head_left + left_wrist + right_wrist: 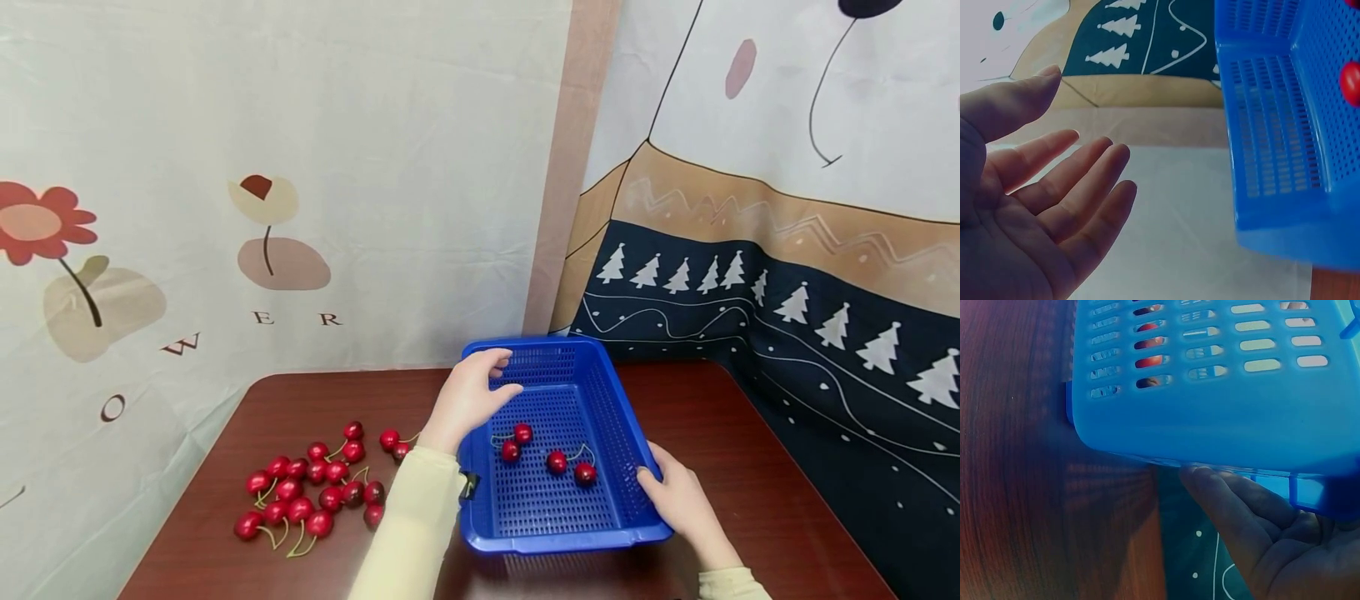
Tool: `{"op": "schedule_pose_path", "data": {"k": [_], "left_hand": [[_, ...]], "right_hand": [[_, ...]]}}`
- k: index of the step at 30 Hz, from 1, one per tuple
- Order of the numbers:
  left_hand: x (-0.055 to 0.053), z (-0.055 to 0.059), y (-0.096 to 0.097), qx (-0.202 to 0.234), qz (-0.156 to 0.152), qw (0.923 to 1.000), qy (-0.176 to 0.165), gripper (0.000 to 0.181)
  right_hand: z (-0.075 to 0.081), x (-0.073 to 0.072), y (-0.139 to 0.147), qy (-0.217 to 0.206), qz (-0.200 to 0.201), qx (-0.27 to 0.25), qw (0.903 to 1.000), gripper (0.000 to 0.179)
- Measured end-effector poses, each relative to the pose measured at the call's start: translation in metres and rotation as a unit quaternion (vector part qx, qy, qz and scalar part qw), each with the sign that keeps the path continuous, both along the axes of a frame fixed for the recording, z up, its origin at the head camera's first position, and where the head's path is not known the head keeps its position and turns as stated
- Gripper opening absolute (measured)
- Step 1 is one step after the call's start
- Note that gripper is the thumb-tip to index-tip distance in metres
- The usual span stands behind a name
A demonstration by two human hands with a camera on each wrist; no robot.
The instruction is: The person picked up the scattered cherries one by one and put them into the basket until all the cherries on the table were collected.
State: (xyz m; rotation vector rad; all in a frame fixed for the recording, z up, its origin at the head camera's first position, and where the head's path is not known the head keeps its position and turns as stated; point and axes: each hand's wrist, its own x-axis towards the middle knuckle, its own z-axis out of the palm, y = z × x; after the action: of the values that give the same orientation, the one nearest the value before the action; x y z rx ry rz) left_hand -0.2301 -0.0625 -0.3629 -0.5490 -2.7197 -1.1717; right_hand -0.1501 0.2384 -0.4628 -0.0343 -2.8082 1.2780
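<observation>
A blue perforated plastic basket [558, 543] stands at the middle right of the table. Inside lie two pairs of red cherries with stems, one pair [522, 432] left of the other [586, 474]. Over the basket's left side hovers my left hand [467, 402], thumb apart from loosely bent fingers, nothing held. The left wrist view shows that palm [1029, 231] bare, beside the basket wall [1272, 125]. My right hand [681, 493] grips the right rim near the front corner, thumb on top, fingers [1222, 500] under the rim's outer side.
A loose cluster of cherries [300, 509] with green stems covers the table's left part. Between it and the basket sits another pair [389, 440], partly behind the left sleeve [416, 517]. Printed cloth [420, 208] hangs behind the brown table [757, 492].
</observation>
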Motion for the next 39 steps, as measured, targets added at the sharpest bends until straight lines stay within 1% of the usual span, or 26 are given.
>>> {"op": "schedule_pose_path", "data": {"k": [3, 5, 10, 15, 17, 20, 22, 28, 31, 35, 39], "left_hand": [[0.001, -0.003, -0.009, 0.0, 0.009, 0.9999, 0.013, 0.051], [0.002, -0.005, -0.014, 0.004, 0.017, 0.9997, 0.015, 0.051], [0.003, -0.015, -0.028, 0.022, 0.042, 0.9988, 0.014, 0.05], [0.003, -0.024, -0.044, 0.029, 0.06, 0.9974, 0.026, 0.046], [0.003, -0.028, -0.05, 0.026, 0.068, 0.997, 0.025, 0.045], [0.003, -0.035, -0.057, 0.023, 0.081, 0.9964, 0.01, 0.046], [0.002, -0.04, -0.062, 0.018, 0.084, 0.9963, 0.006, 0.047], [-0.005, -0.057, -0.074, -0.024, 0.081, 0.9962, 0.022, 0.043], [-0.008, -0.063, -0.08, -0.054, 0.082, 0.9952, 0.004, 0.042], [-0.012, -0.069, -0.087, -0.097, 0.08, 0.9919, -0.019, 0.041], [-0.017, -0.073, -0.093, -0.125, 0.073, 0.9892, -0.025, 0.04]], "right_hand": [[0.0, 0.001, 0.0, -0.001, -0.002, -0.003, 1.0, 0.047], [0.0, 0.001, 0.0, -0.001, -0.003, -0.004, 1.0, 0.047], [-0.001, 0.001, 0.0, -0.004, -0.006, -0.002, 1.0, 0.047], [-0.001, 0.0, 0.001, -0.009, -0.005, -0.006, 0.9999, 0.047], [-0.001, 0.0, 0.001, -0.005, -0.005, -0.005, 1.0, 0.047], [-0.001, 0.001, 0.002, 0.0, -0.005, -0.002, 1.0, 0.047], [-0.001, 0.0, 0.002, 0.002, -0.006, 0.0, 1.0, 0.047], [-0.002, 0.0, 0.002, -0.01, -0.007, -0.003, 0.9999, 0.047], [-0.002, 0.0, 0.001, -0.014, -0.007, -0.006, 0.9999, 0.047], [-0.002, 0.0, 0.001, -0.016, -0.008, -0.01, 0.9998, 0.048], [-0.003, -0.001, 0.0, -0.013, -0.005, -0.011, 0.9998, 0.048]]}}
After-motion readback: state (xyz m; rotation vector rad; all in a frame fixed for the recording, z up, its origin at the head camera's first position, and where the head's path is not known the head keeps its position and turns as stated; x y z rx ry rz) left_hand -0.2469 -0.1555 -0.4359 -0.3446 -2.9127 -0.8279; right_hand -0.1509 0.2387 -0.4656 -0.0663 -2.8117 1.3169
